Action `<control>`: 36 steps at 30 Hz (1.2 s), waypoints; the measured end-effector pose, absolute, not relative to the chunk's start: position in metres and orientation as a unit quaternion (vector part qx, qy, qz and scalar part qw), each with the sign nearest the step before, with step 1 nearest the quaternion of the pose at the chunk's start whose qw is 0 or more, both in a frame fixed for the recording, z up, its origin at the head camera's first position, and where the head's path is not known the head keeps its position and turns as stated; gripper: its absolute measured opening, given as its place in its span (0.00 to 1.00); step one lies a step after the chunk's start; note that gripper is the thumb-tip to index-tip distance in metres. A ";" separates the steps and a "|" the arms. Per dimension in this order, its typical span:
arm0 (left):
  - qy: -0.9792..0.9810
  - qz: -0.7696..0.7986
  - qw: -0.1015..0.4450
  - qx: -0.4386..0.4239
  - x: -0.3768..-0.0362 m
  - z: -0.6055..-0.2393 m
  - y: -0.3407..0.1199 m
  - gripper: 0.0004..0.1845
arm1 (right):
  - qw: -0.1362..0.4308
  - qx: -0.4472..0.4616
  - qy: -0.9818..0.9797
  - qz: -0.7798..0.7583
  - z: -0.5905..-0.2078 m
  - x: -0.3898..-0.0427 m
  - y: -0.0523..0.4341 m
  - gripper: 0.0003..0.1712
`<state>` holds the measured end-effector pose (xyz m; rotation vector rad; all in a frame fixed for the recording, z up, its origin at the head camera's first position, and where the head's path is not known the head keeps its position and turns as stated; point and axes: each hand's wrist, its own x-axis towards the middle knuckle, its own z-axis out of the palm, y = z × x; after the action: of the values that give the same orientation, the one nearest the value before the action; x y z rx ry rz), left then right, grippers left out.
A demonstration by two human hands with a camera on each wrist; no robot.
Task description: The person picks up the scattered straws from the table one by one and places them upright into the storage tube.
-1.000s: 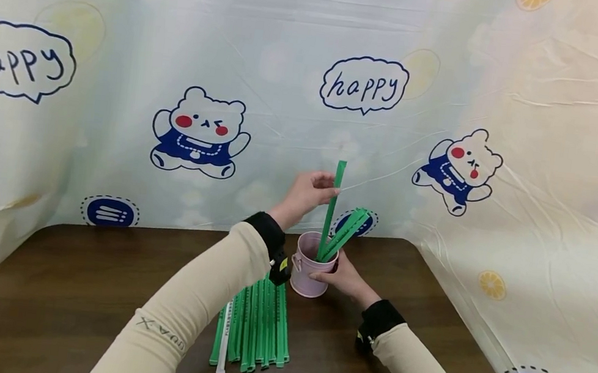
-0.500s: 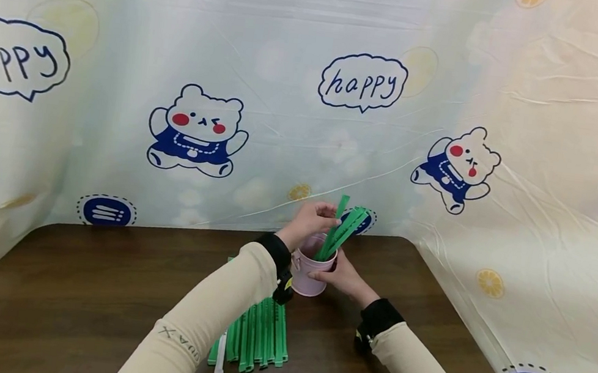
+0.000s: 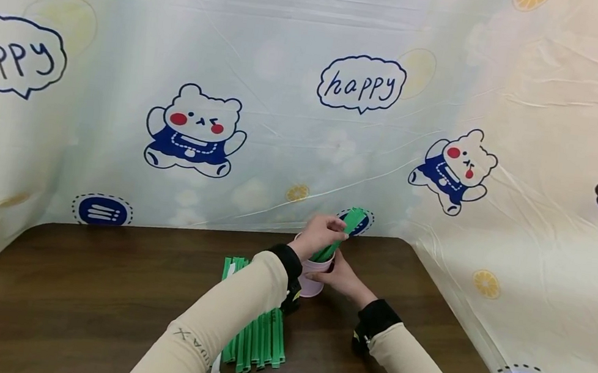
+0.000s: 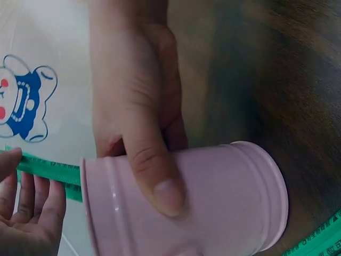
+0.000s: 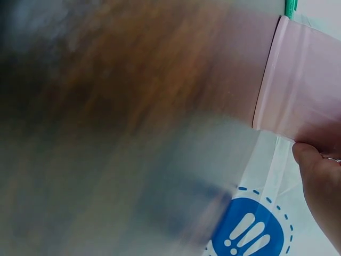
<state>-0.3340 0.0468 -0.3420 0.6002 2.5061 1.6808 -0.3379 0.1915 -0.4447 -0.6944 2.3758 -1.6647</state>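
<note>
A small pink metal bucket (image 3: 311, 287) stands upright near the back edge of the table. My right hand (image 3: 345, 278) grips its side, with the thumb across the wall in the left wrist view. Over the rim, my left hand (image 3: 322, 236) pinches a green paper-wrapped drinking straw (image 4: 50, 168) between thumb and fingers; its lower end is inside the bucket (image 4: 229, 197). Several more green straws (image 3: 353, 220) lean to the right out of the bucket. Their lower ends are hidden by the wall. In the right wrist view, only part of the bucket (image 5: 314, 80) shows.
On the brown table (image 3: 98, 293), several green wrapped straws (image 3: 261, 342) lie side by side, partly under my left forearm. A white wrapped straw (image 3: 217, 367) lies at their left. A printed curtain (image 3: 283, 86) hangs behind the table and along its right side.
My left hand has come down toward the bucket's rim, lowering the pinched straw until it sits level with the other straws. My right hand has kept its grip on the bucket.
</note>
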 end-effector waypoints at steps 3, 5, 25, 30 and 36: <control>0.825 0.529 0.027 0.197 -0.333 -0.344 0.047 0.15 | 0.075 -0.246 0.790 -0.556 -0.446 -0.338 0.190 0.52; 0.828 0.524 0.030 0.196 -0.332 -0.344 0.045 0.15 | 0.072 -0.247 0.792 -0.554 -0.447 -0.338 0.189 0.52; 0.887 0.428 0.013 0.175 -0.342 -0.287 -0.100 0.16 | 0.059 -0.197 0.814 -0.544 -0.438 -0.335 0.190 0.54; 0.896 0.418 0.042 0.146 -0.331 -0.321 -0.133 0.17 | 0.064 -0.189 0.816 -0.542 -0.443 -0.332 0.189 0.54; 0.923 0.366 0.052 0.106 -0.315 -0.367 -0.151 0.15 | 0.065 -0.192 0.813 -0.546 -0.443 -0.333 0.187 0.55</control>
<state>-0.3148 -0.1508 -0.3671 0.3222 2.8077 1.1115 -0.3327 0.1875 -0.4429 -0.5800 2.4523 -1.6474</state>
